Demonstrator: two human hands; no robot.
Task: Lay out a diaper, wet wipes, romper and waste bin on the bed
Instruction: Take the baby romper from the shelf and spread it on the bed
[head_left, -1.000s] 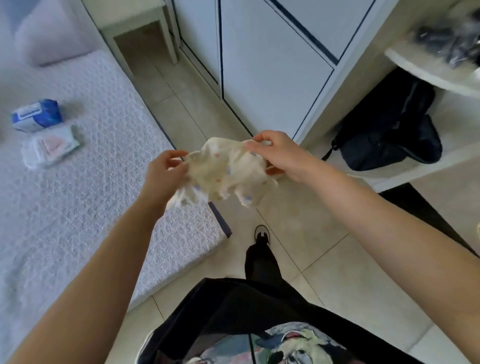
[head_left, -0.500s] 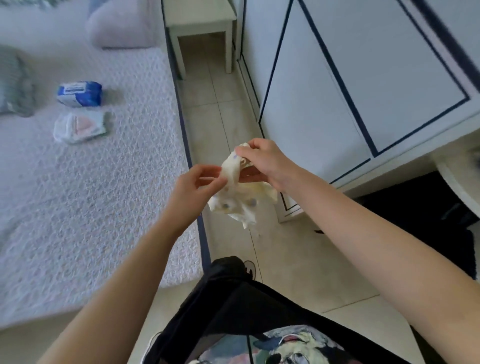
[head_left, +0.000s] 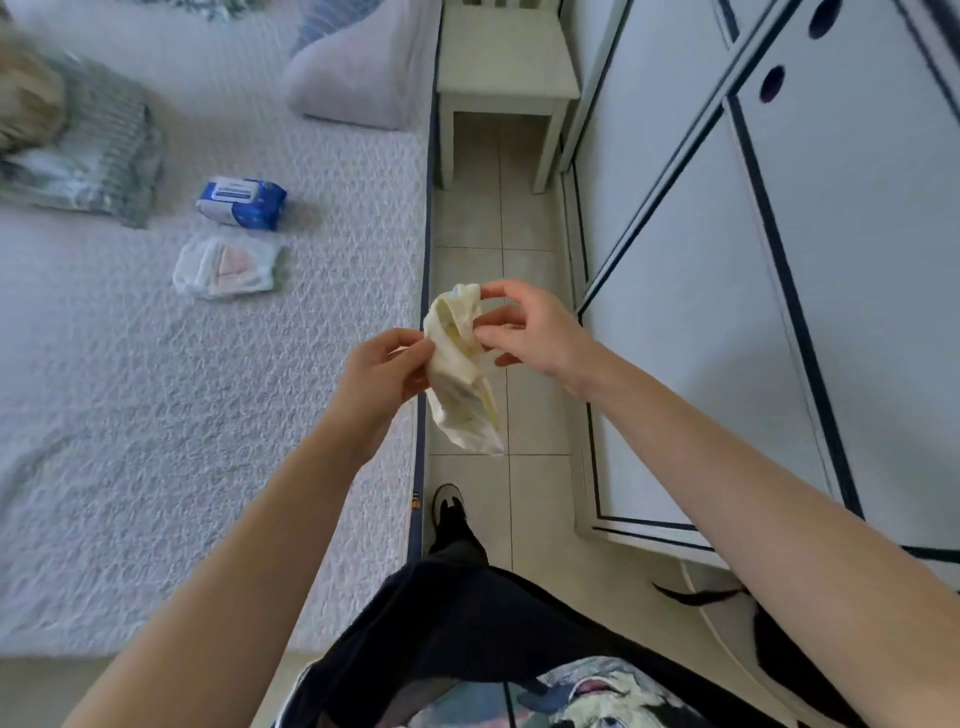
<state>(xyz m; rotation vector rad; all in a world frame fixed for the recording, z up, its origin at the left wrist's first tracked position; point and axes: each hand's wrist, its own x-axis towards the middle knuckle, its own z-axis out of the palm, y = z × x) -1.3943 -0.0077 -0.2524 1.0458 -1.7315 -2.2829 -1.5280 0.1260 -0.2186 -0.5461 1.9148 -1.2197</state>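
Observation:
A small cream romper (head_left: 462, 374) hangs crumpled over the floor just past the bed's right edge. My left hand (head_left: 382, 371) pinches its left side and my right hand (head_left: 527, 327) pinches its top with thumb and fingers. On the white textured bed (head_left: 156, 441) lie a blue pack of wet wipes (head_left: 241, 202) and, just in front of it, a folded white diaper (head_left: 228, 265) with a pink patch. No waste bin is in view.
A grey pillow (head_left: 358, 83) and a striped bundle (head_left: 98, 150) lie at the bed's far end. A white stool (head_left: 501, 88) stands in the narrow tiled aisle between bed and white wardrobe doors (head_left: 779, 260). My foot (head_left: 449, 512) is on the floor.
The view has swung left toward the bed. The romper has been gathered from a spread bunch into a narrow hanging fold, and both hands have moved nearer the bed's edge.

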